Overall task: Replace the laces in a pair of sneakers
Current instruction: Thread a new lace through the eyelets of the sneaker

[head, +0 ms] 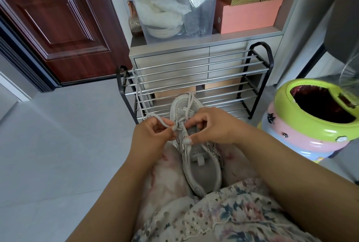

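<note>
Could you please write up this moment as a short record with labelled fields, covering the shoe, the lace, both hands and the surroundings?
setting: person seated, sneaker lying on the lap, toe pointing away
lace: pale lace partly threaded through the eyelets, its loose length trailing up over the shoe rack
left hand: left hand pinches the lace close to an eyelet
right hand: right hand holds the sneaker's upper, fingers curled at the eyelets
right of the rack: green and pink bin
behind: clear storage box on a cabinet
second sneaker: not in view
</note>
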The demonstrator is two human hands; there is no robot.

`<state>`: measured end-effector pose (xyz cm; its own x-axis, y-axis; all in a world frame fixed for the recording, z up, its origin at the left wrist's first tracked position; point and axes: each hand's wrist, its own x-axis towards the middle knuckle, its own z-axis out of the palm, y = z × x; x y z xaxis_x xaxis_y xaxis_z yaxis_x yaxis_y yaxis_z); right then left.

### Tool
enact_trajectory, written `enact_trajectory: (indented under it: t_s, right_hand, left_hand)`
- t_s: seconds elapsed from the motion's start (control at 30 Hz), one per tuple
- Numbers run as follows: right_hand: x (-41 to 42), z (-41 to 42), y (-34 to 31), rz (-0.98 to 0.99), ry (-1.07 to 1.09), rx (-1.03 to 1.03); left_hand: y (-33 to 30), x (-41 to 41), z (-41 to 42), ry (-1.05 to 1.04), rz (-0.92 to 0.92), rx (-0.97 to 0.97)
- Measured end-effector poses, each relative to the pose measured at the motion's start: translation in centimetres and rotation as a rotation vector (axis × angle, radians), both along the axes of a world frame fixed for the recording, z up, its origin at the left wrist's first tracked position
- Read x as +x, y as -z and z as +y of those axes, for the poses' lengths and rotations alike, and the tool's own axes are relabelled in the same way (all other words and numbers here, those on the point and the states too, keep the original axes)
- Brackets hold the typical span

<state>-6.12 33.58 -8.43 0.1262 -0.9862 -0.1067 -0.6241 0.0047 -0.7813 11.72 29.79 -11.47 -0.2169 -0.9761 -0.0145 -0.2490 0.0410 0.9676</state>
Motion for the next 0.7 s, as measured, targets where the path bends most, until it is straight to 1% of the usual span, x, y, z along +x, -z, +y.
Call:
enact_trajectory:
  t_s: [0.2, 0.3, 0.37, 0.57, 0.7]
  right_hand:
    - [0.0, -0.1, 0.1, -0.027, -0.014, 0.006]
    - [-0.1, -0.2, 0.2, -0.002, -0.014, 0.037]
    - [-0.1, -0.3, 0.1, 0.021, 0.009, 0.059]
    - [0.7, -0.5, 0.4, 0.308, -0.001, -0.04]
    - [1.1, -0.7, 1.0, 0.384, 0.036, -0.092]
  left_hand:
    - [0.1, -0.3, 0.2, 0.018, -0.022, -0.016]
    - [0.1, -0.6, 0.3, 0.066, -0.042, 0.004]
    - [0.3, -0.6, 0.1, 0.06, -0.036, 0.015]
    - [0.3, -0.8, 0.1, 0.071, -0.028, 0.029]
    - [0.2, -0.8, 0.2, 0.074, -0.05, 0.007]
